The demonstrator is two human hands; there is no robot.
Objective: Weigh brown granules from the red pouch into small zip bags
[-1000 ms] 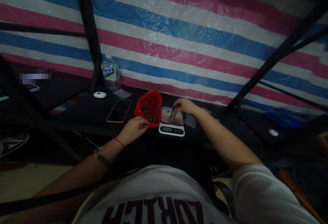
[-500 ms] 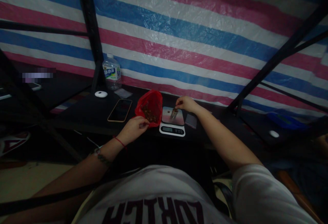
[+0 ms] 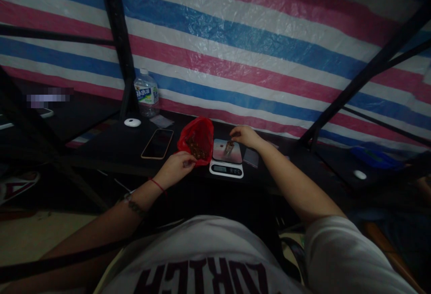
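Note:
The fingers of my left hand (image 3: 180, 164) are closed on the near edge of a red plastic bag (image 3: 207, 134), whose mouth gapes toward me. Small brown pieces (image 3: 197, 150) lie in a heap inside it. To the right of the bag, a white kitchen scale (image 3: 213, 168) with a shiny metal plate rests on the black tabletop. My right hand (image 3: 246, 137) reaches over the back of that plate, fingertips pinched at a small brown piece (image 3: 230, 143) whose kind is too dim to tell. A tiny pale brown bit lies on the plate just left of it.
Left of the bag lie a phone (image 3: 157, 144), a white oval case (image 3: 132, 122) and a clear plastic packet (image 3: 161, 121). A clear bottle (image 3: 147, 94) stands behind them. Another small clear bag (image 3: 251, 157) is right of the scale. Black metal posts (image 3: 123, 38) flank the striped sheet.
My right hand has shifted very slightly at the brown piece over the scale plate. My left hand stays on the red bag's edge.

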